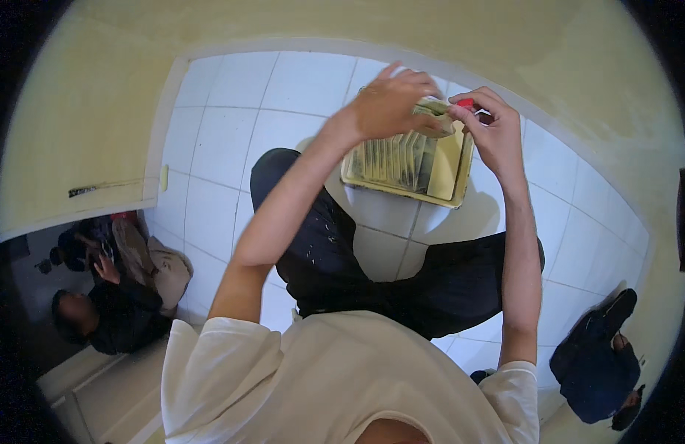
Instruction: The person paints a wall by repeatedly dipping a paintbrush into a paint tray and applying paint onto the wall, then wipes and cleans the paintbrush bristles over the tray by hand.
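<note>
In the head view my left hand [389, 105] grips a small pale green and cream bundle [434, 114], which could be folded paper; the fingers hide part of it. Close against the bundle's right end, my right hand [495, 125] pinches a small red object [465, 104] between thumb and fingers. What the red object is, I cannot tell. Below both hands a worn yellow rectangular tray [400, 193] rests on the tiled floor. Several thin flat pieces [395, 161] stand in a row inside it, slanted, beside a plain yellow section [446, 166] at its right.
My bent legs [314, 238] in dark trousers flank the near side of the tray. Yellow walls [375, 22] rise ahead and at both sides. One person [120, 299] sits beyond the doorway at left; another [597, 366] sits by the right wall.
</note>
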Available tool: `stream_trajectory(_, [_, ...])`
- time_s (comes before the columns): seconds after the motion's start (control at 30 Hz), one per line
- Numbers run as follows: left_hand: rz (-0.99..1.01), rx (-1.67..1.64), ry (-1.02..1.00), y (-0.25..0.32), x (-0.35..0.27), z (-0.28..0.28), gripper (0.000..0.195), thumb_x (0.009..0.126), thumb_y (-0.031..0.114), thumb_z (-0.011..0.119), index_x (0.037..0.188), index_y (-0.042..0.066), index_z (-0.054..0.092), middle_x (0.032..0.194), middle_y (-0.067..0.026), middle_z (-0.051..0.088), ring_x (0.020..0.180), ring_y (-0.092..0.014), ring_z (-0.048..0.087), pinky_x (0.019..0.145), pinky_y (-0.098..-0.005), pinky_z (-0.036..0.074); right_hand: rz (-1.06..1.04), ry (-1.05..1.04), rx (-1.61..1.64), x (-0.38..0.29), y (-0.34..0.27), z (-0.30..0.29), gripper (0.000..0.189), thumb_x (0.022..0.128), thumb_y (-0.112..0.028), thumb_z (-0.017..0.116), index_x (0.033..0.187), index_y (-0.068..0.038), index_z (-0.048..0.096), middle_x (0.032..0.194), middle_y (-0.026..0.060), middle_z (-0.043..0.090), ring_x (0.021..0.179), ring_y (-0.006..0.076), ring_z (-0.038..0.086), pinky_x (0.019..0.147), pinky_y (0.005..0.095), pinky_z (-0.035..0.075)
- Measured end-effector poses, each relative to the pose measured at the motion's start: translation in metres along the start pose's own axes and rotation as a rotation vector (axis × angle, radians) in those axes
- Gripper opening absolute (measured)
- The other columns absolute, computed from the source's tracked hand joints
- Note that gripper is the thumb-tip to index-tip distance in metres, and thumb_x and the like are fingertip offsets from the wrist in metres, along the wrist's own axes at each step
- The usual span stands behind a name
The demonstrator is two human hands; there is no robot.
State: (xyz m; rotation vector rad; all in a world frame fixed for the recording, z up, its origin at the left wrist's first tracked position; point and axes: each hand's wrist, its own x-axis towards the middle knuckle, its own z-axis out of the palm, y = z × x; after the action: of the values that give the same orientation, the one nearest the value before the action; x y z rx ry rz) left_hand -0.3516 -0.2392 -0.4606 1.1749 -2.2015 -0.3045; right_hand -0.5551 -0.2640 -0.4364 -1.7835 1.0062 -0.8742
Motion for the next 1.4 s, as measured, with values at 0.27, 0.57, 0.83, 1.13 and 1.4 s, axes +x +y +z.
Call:
stream_trajectory(0.27, [-0.482, -0.309, -0.952, 0.014, -0.103, -0.066, 0.013, 0.069, 0.016, 0.074, 0.079, 0.009, 0.07, 0.084, -0.0062, 0.067, 0.084, -0.027, 0.063, 0.077, -0.039, 0.047, -0.07, -0.121, -0.299, 0.001, 0.059, 0.031, 0.021, 0.074, -0.019, 0.073, 0.079, 0.0, 0.066, 0.08, 0.0144, 0.062, 0.072, 0.0284, 0.061, 0.065, 0.0358, 0.048])
stream_trajectory(0.57, [-0.39, -0.093, -1.15, 0.028, -0.13, -0.067, 0.02, 0.058, 0.026, 0.08, 0.073, 0.014, 0.073, 0.081, -0.0011, 0.067, 0.086, -0.023, 0.063, 0.081, -0.0399, 0.045, -0.142, -0.191, -0.386, 0.009, 0.07, 0.049, 0.018, 0.076, -0.014, 0.07, 0.083, 0.002, 0.065, 0.078, 0.0131, 0.06, 0.068, 0.0286, 0.059, 0.065, 0.0367, 0.047])
stream_trajectory(0.83, [-0.369, 0.019, -1.218, 0.028, -0.135, -0.058, 0.016, 0.059, 0.024, 0.079, 0.07, 0.015, 0.071, 0.084, 0.0002, 0.066, 0.095, -0.022, 0.061, 0.103, -0.0502, 0.034, -0.124, -0.216, -0.375, 0.011, 0.069, 0.043, 0.021, 0.077, -0.019, 0.068, 0.078, 0.001, 0.063, 0.085, 0.0163, 0.061, 0.081, 0.0343, 0.06, 0.073, 0.0427, 0.047])
stream_trajectory(1.13, [-0.374, 0.067, -1.215, 0.033, -0.129, -0.047, 0.016, 0.064, 0.025, 0.076, 0.065, 0.011, 0.068, 0.08, -0.0021, 0.065, 0.09, -0.024, 0.062, 0.106, -0.0517, 0.032, -0.132, -0.243, -0.422, 0.009, 0.072, 0.048, 0.019, 0.078, -0.018, 0.068, 0.079, 0.001, 0.063, 0.085, 0.0156, 0.06, 0.082, 0.0348, 0.06, 0.073, 0.0434, 0.048])
stream_trajectory(1.4, [-0.414, -0.003, -1.124, 0.031, -0.13, -0.058, 0.022, 0.071, 0.031, 0.073, 0.07, 0.009, 0.068, 0.078, -0.0047, 0.063, 0.09, -0.026, 0.061, 0.104, -0.0527, 0.033, -0.142, -0.265, -0.456, 0.01, 0.069, 0.049, 0.019, 0.078, -0.018, 0.068, 0.081, 0.0, 0.064, 0.086, 0.0155, 0.061, 0.081, 0.0353, 0.06, 0.072, 0.044, 0.049])
